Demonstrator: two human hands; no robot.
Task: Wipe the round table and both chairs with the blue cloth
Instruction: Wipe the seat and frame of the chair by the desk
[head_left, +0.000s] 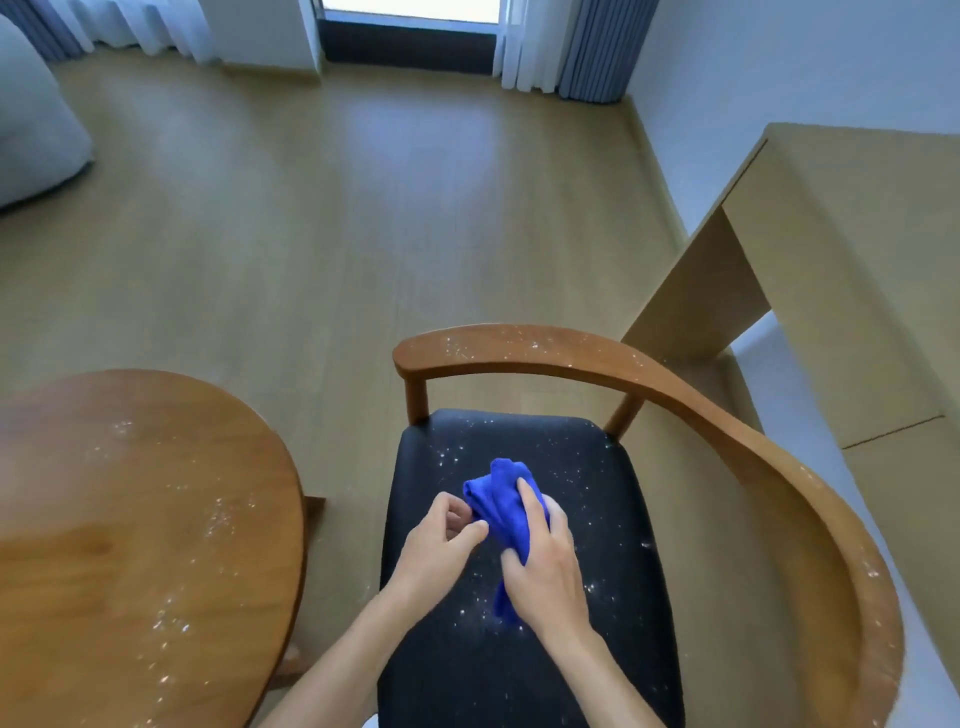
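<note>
A wooden chair with a curved armrest (737, 415) stands in front of me, and its black seat (597, 499) is sprinkled with white specks. Over the seat, my right hand (545, 566) grips a bunched blue cloth (501, 501). My left hand (447, 535) sits just left of the cloth, fingers curled, its fingertips at the cloth's edge. The round wooden table (130, 545) lies at the lower left, with white crumbs scattered over its top. Only one chair is in view.
A light wooden desk (852, 270) stands along the right wall, close behind the chair's armrest. Wood floor (311, 208) stretches ahead to a window with curtains (587, 47). A grey cushion or bed edge (31, 130) shows at the far left.
</note>
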